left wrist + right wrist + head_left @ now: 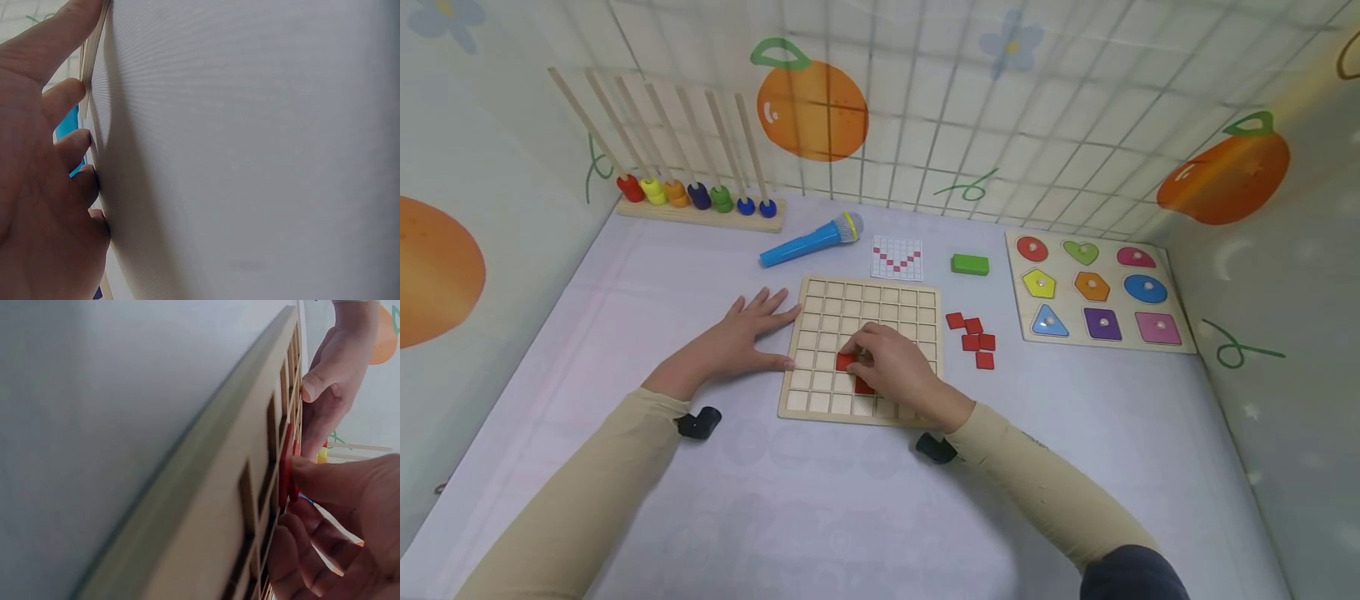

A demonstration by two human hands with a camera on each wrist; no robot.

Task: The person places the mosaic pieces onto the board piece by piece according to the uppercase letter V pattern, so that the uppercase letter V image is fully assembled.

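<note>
A wooden grid board (pixel 805 392) with square cells lies on the table. One red square tile (pixel 864 387) sits in a cell near its lower middle. My right hand (pixel 895 362) pinches another red tile (pixel 844 362) at a cell up and left of that one, its thumb (pixel 312 478) against the tile in the right wrist view. My left hand (pixel 737 337) rests at the board's left edge with fingers spread, thumb and index touching the rim. Several loose red tiles (pixel 971 342) lie right of the board. A pattern card (pixel 897 258) with a red V of squares lies behind it.
A blue toy microphone (pixel 805 244) and a green block (pixel 970 265) lie behind the board. At the back left stands a peg rack (pixel 700 215) with coloured beads. A shape puzzle board (pixel 1060 290) lies at the right. Printed curtain walls (pixel 925 108) surround the table.
</note>
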